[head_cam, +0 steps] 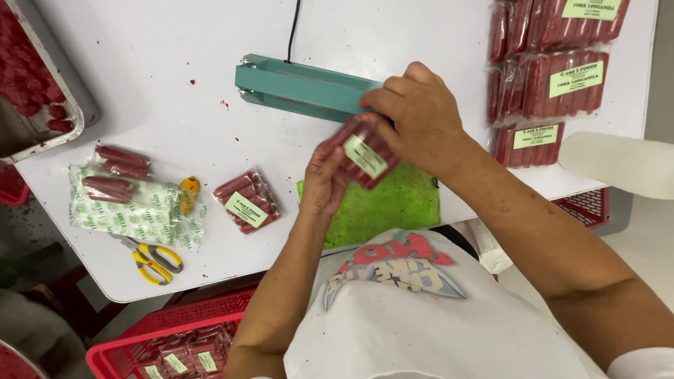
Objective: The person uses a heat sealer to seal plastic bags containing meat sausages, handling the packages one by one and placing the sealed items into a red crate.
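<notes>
Both hands are holding a pack (366,156) of red sausages just above the green mat (393,203), by the sealer (302,88). The left hand (324,184) is pinching its lower end; the right hand (415,116) is gripping the top. It looks light, squishy and slippery, so holding both ends seems best.

This is a small food-packing workroom. A teal heat sealer (302,88) sits on a white table (175,49) among labelled packs of red sausages (551,84), beside a metal tray (38,105) of loose sausages and a red crate (168,344) holding more packs.

White table (175,63) — grey floor (660,91) beyond
</notes>
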